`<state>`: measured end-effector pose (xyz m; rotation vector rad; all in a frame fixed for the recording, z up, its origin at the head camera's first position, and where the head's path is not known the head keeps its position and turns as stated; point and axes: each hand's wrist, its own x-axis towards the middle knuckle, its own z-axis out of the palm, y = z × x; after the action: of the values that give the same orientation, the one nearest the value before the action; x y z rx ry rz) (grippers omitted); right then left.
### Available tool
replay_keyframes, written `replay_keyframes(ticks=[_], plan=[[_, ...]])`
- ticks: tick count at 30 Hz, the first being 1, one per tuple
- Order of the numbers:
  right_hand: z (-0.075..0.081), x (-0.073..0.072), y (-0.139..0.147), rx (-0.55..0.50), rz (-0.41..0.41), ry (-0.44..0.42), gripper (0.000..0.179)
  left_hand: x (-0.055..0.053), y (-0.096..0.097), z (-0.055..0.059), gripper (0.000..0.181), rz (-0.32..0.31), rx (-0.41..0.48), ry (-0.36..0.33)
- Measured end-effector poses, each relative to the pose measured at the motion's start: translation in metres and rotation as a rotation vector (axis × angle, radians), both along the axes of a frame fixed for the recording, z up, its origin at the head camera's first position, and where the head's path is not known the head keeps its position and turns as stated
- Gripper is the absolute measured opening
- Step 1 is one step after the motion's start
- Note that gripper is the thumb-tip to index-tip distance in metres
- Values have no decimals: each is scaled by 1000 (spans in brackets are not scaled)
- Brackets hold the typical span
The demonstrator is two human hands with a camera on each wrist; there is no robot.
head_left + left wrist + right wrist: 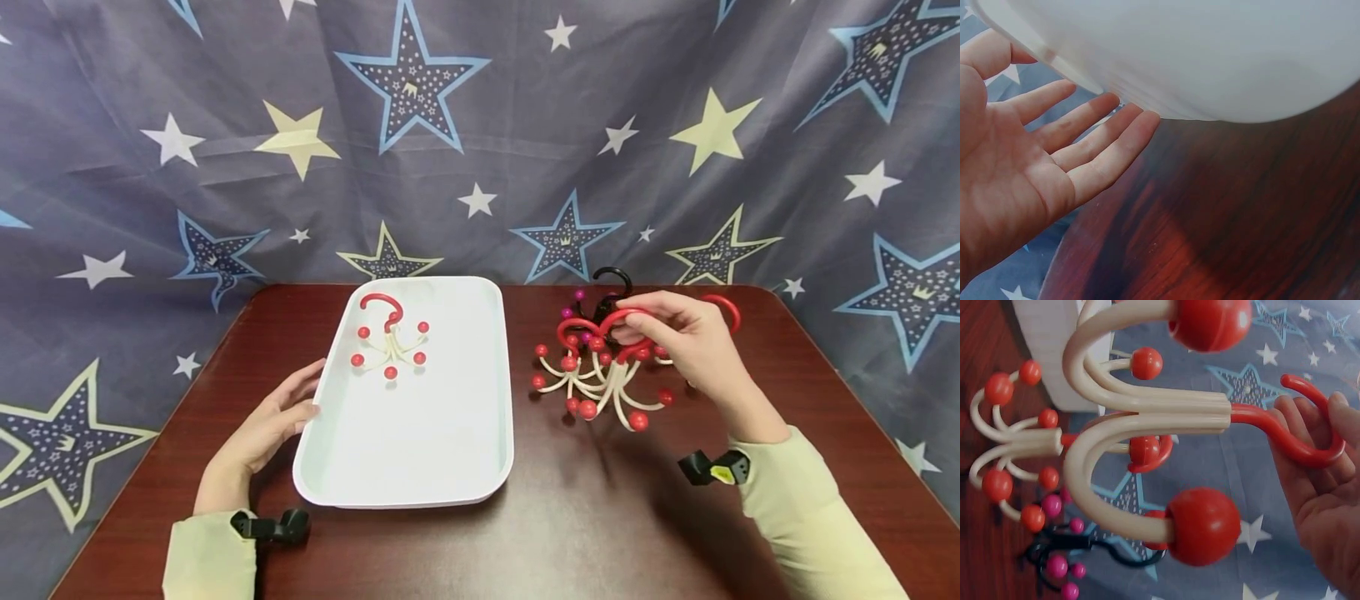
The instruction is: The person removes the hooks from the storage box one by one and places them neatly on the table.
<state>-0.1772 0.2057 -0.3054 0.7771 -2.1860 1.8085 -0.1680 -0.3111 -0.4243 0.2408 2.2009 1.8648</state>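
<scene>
My right hand (686,342) pinches the red hook of a multi-prong hook hanger (1210,412) with cream curved arms and red ball tips. The hanger hangs upright over the right side of the table, its arms spread downward. A similar red-and-cream hanger (392,346) stands in the far left part of a white tray (420,450). At the tray's left edge, my left hand (258,433) touches the side with nearly straight fingers (1116,144), the thumb at the rim.
Behind the held hanger are another red-and-cream hanger (570,377) and a black one (1079,542) with magenta balls. A further red hook (726,307) shows partly behind my right hand. A star-patterned cloth (480,150) hangs beyond the brown table (600,533).
</scene>
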Motion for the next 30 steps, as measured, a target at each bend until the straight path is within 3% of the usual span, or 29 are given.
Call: replay_keyframes(ticks=[4, 22, 30], plan=[[-4, 1, 12, -20, -14, -6, 22, 0, 0, 0, 62, 6, -5, -3], [-37, -2, 48, 181, -279, -41, 24, 0, 0, 2, 63, 17, -16, -15], [-34, 7, 42, 217, -337, -64, 22, 1, 0, 1, 63, 6, -15, -3]])
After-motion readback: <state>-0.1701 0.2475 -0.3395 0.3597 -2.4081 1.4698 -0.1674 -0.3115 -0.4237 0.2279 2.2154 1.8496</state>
